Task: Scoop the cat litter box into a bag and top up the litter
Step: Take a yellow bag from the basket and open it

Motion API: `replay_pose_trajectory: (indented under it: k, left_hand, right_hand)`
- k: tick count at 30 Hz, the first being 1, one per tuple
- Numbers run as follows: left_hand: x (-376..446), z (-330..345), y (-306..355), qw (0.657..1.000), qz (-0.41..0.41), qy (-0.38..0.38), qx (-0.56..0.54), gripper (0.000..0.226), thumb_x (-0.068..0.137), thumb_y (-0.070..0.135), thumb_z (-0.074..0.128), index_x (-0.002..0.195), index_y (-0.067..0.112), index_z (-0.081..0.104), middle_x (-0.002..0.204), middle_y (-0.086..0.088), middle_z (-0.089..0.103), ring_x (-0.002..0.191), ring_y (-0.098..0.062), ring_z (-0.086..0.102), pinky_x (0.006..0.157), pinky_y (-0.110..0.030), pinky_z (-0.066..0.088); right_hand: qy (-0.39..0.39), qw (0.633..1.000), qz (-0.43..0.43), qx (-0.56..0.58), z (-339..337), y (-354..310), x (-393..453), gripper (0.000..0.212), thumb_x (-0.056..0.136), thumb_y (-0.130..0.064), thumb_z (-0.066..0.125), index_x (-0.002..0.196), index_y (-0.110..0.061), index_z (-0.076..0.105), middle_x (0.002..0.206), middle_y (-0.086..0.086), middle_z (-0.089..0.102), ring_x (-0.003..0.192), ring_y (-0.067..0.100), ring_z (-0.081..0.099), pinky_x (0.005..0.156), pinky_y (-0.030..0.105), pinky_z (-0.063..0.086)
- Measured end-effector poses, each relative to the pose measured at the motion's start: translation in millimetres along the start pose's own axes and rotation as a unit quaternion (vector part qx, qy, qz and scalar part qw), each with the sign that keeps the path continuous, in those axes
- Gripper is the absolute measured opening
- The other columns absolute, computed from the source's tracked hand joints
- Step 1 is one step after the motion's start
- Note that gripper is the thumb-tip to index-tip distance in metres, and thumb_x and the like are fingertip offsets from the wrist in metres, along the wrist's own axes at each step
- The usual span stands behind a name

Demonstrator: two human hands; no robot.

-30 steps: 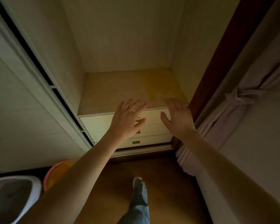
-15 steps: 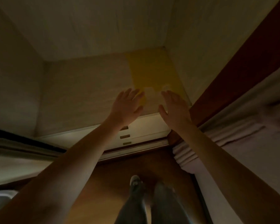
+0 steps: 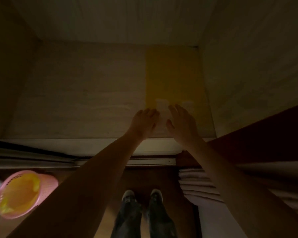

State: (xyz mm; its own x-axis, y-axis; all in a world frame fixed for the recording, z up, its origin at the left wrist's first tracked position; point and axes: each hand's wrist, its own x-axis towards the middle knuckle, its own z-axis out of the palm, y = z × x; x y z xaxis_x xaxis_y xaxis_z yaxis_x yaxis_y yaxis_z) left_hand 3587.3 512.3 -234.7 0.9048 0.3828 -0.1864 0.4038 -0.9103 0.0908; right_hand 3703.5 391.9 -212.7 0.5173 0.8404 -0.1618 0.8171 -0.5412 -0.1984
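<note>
Litter box: not identifiable here, and no bag or scoop in hand — the task looks barely begun. Nearest, shoes point(image 3: 142, 197) and a pink basket point(image 3: 24, 193); farther, left hand point(image 3: 144, 121) and right hand point(image 3: 181, 124) — open, empty — reach toward a yellow sheet point(image 3: 172, 76) on the wardrobe shelf point(image 3: 79, 100).

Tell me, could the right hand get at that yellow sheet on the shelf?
Probably yes: the right hand is open at the near edge of the yellow sheet, with nothing between them.
</note>
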Motion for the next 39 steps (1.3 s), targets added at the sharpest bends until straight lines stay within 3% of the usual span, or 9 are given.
replay_pose_trajectory:
  k: [4,9,14,18,22,25,31,35,39]
  left_hand:
    - [-0.1,0.4,-0.3,1.0,0.008,0.016,-0.01,0.037,0.095,0.017,0.045,0.131,0.011,0.05,0.135,-0.009,0.05,0.119,-0.03,0.049,0.094,-0.039,0.038]
    - [-13.5,-6.0,-7.2,0.998,0.048,0.028,-0.016,0.018,0.063,0.008,0.056,0.073,0.009,0.072,0.073,-0.01,0.068,0.057,-0.027,0.064,0.047,-0.026,0.048]
    - [-38.8,5.0,-29.1,0.996,0.022,-0.04,-0.076,0.042,0.091,0.018,0.047,0.131,0.006,0.052,0.137,-0.018,0.047,0.123,-0.035,0.047,0.099,-0.038,0.038]
    - [-49.6,0.3,-34.5,0.989,0.0,-0.028,-0.142,0.032,0.095,0.02,0.046,0.124,0.011,0.054,0.121,-0.013,0.054,0.102,-0.032,0.058,0.08,-0.037,0.047]
    - [-41.9,-3.1,-37.3,0.99,0.007,0.024,-0.138,0.034,0.092,0.018,0.053,0.123,0.005,0.055,0.118,-0.018,0.054,0.101,-0.036,0.056,0.079,-0.04,0.049]
    - [-26.0,-2.9,-33.6,0.989,0.022,0.071,-0.126,0.037,0.085,0.012,0.059,0.12,0.004,0.059,0.121,-0.021,0.054,0.105,-0.041,0.056,0.082,-0.043,0.048]
    - [-16.2,12.1,-21.2,0.999,-0.037,-0.037,0.003,0.06,0.098,0.037,0.039,0.15,0.021,0.015,0.157,-0.01,0.012,0.143,-0.029,0.012,0.114,-0.045,0.013]
    - [-33.4,12.8,-17.7,0.999,-0.028,-0.043,0.009,0.06,0.097,0.041,0.039,0.15,0.025,0.016,0.157,-0.006,0.012,0.143,-0.028,0.013,0.113,-0.052,0.013]
    - [-53.5,9.7,-17.5,1.0,-0.024,-0.012,0.009,0.056,0.09,0.047,0.05,0.141,0.025,0.037,0.145,-0.009,0.035,0.13,-0.033,0.034,0.107,-0.051,0.023]
  right_hand:
    - [-0.012,1.0,-0.018,0.006,1.4,1.0,8.4,0.056,0.097,-0.033,0.039,0.149,-0.02,0.022,0.155,0.011,0.022,0.14,0.027,0.025,0.109,0.045,0.031]
    - [-0.023,0.999,-0.043,-0.002,6.1,-1.0,21.1,0.058,0.096,-0.03,0.044,0.149,-0.02,0.023,0.155,0.011,0.023,0.142,0.028,0.023,0.111,0.045,0.028]
    - [-0.053,0.998,-0.029,-0.024,8.8,-3.1,27.5,0.059,0.095,-0.027,0.048,0.149,-0.02,0.024,0.152,0.009,0.03,0.138,0.029,0.029,0.109,0.046,0.031]
    - [-0.021,0.997,-0.057,-0.052,17.0,-10.3,17.2,0.031,0.09,-0.012,0.054,0.12,-0.009,0.056,0.117,0.013,0.057,0.106,0.033,0.052,0.079,0.042,0.046]
    - [0.007,0.996,-0.087,-0.024,24.0,-16.0,3.2,0.022,0.086,-0.005,0.06,0.108,-0.006,0.062,0.1,0.015,0.061,0.09,0.035,0.058,0.069,0.041,0.047]
    - [-0.012,0.993,-0.119,-0.011,27.3,-17.3,-8.9,0.025,0.091,-0.022,0.057,0.112,-0.009,0.06,0.105,0.012,0.06,0.095,0.032,0.056,0.073,0.04,0.047]
    - [-0.01,0.996,-0.077,0.033,15.2,-8.4,-16.9,0.048,0.095,-0.037,0.049,0.138,-0.014,0.044,0.134,0.011,0.048,0.12,0.03,0.047,0.095,0.041,0.043]
    - [-0.059,0.998,-0.01,0.024,16.3,10.6,-1.3,0.069,0.095,-0.04,0.049,0.152,-0.024,0.014,0.158,0.004,0.014,0.144,0.027,0.015,0.114,0.042,0.019]
    - [-0.086,0.996,-0.014,-0.014,30.1,14.9,-3.7,0.068,0.094,-0.05,0.045,0.151,-0.025,0.017,0.158,0.006,0.018,0.143,0.031,0.017,0.112,0.048,0.022]
